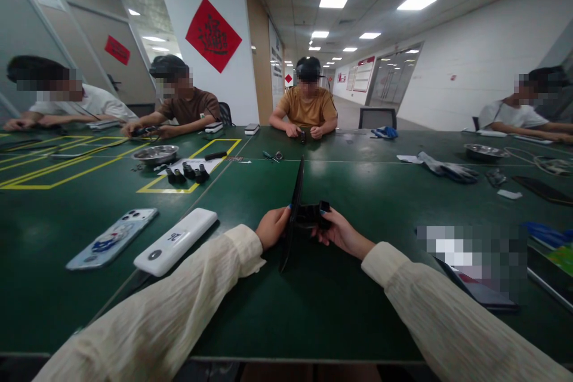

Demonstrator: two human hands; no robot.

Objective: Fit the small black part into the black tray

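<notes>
A thin black panel [292, 215] stands almost edge-on between my hands, above the green tabletop. My left hand [272, 228] is closed on its left side, thumb near the middle. From the panel's right face sticks out a black block-shaped part [308, 215], which looks like a mount or bracket. The fingers of my right hand [335, 228] are wrapped round the outer end of that part. Whether the two black pieces are joined or only touching, I cannot tell. To the left lie a white power bank [176, 241] marked 26 and a phone in a clear case [113, 239].
Several black cylindrical parts [188, 173] stand near a metal bowl [156, 155] at the left. Gloves [447, 167] and another metal bowl [486, 153] lie at the right. A dark flat device [487, 298] is near my right sleeve. Several people sit around the table [250, 322].
</notes>
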